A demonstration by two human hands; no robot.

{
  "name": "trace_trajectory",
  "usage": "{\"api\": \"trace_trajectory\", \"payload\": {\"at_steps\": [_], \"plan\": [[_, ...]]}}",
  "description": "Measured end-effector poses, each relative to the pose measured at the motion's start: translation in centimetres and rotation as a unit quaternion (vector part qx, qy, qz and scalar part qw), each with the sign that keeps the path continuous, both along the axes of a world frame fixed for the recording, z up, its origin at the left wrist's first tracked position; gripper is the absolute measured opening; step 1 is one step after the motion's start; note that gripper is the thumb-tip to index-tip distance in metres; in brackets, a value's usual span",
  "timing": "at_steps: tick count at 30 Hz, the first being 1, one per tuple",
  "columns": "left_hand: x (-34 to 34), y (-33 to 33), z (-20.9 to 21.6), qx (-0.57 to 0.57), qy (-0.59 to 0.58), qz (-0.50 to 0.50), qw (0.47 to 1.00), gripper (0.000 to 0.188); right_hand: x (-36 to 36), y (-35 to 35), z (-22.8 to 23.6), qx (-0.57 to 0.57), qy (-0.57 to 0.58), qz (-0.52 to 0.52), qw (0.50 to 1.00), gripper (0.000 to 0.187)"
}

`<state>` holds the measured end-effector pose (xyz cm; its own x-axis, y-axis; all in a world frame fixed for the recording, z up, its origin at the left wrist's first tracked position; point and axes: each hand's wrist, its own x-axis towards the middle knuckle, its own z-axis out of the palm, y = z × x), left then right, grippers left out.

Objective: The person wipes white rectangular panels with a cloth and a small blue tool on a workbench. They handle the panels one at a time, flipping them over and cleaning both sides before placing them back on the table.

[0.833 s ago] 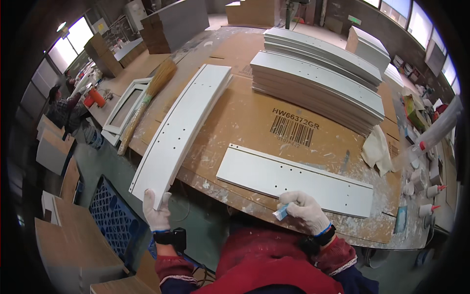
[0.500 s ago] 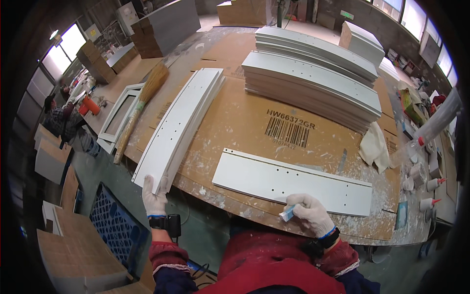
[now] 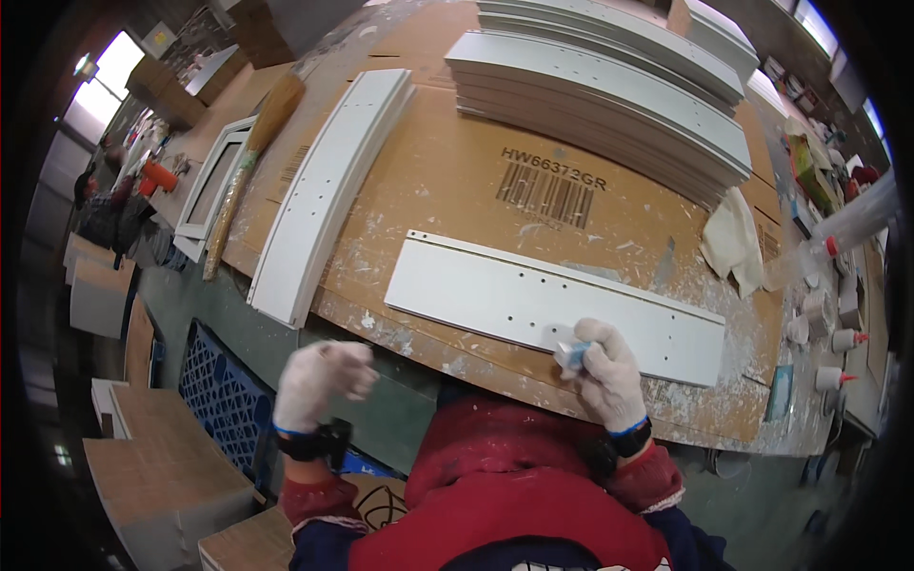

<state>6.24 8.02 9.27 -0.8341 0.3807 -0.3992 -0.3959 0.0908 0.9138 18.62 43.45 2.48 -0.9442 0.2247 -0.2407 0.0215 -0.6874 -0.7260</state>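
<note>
Smooth white boards (image 3: 562, 300) are being set off by matt brown cardboard (image 3: 447, 181).
A soft sheen is being shown by the boards, pale rough flecks by the cardboard. Dull cloth is being seen in the gloves (image 3: 614, 376) and the crumpled rag (image 3: 733, 243), coarse straw in the broom (image 3: 276, 105), hard plastic in the blue crate (image 3: 227, 390), and clear, glossy plastic in the bottle (image 3: 862, 224).

On the surface (image 3: 800, 423), a single board (image 3: 562, 309) lies just beyond the right grip (image 3: 609, 376), board stacks (image 3: 600, 114) farther behind, a cloth (image 3: 733, 243) rightward, while another stack (image 3: 328, 195) lies beyond the left grip (image 3: 319, 381).
</note>
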Motion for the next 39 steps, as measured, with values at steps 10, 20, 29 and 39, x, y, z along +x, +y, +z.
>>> {"api": "trace_trajectory", "payload": {"at_steps": [10, 20, 29, 39], "plan": [[5.2, 19.1, -4.6, 0.415, -0.152, -0.005, 0.897, 0.065, -4.4, -6.4, 2.2, 0.685, 0.167, -0.130, 0.698, 0.023], [-4.5, 10.7, -7.9, -0.118, 0.365, 0.112, 0.917, 0.033, 0.8, 10.0, 0.0, 0.864, -0.042, -0.192, 0.464, 0.061], [-5.9, 10.1, -10.1, -0.388, 0.312, 0.083, 0.863, 0.055, -2.4, -0.7, -0.4, 0.826, 0.006, 0.132, 0.547, 0.075], [-5.9, 9.2, -10.3, -0.396, 0.323, 0.092, 0.855, 0.053, 5.3, 12.2, -2.8, 0.861, -0.270, -0.006, 0.430, 0.084]]}}
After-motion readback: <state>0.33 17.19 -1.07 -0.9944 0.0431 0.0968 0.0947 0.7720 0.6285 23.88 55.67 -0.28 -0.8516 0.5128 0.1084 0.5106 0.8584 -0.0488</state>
